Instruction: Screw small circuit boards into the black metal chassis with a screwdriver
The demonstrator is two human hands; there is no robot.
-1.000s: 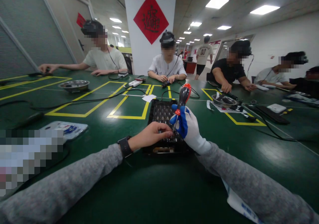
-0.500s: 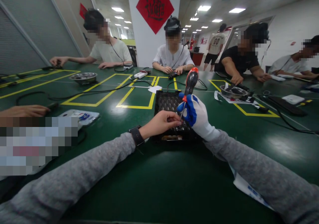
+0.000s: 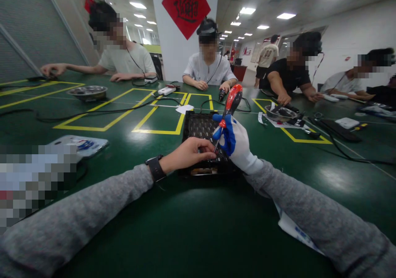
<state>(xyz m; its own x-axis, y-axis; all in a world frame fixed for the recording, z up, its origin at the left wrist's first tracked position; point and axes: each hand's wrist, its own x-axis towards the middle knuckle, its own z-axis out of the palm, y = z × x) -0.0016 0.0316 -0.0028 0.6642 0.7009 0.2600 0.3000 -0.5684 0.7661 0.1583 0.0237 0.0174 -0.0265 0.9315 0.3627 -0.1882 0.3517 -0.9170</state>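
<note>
My right hand (image 3: 239,142), in a white glove with blue coating, is closed around a screwdriver (image 3: 232,101) with a red and black handle. The handle leans to the right, and its thin shaft points down into a black open case (image 3: 188,125) full of small shiny parts. My bare left hand (image 3: 193,153), with a dark watch on the wrist, is pinched beside the screwdriver's tip over the case. Whatever its fingertips hold is too small or hidden to name. The case lies on the green table, and my hands cover part of it.
Metal bowls stand at left (image 3: 87,92) and right (image 3: 281,112). Yellow tape (image 3: 157,131) marks rectangles on the table. A black cable (image 3: 102,112) runs across the left side. A clear plastic bag (image 3: 93,145) lies at left. Several people sit around the table.
The view has swung right, so everything sits further left in it. The screwdriver's handle has turned, showing more red, and tilts slightly more. A neighbour's hand at the left has left the view.
</note>
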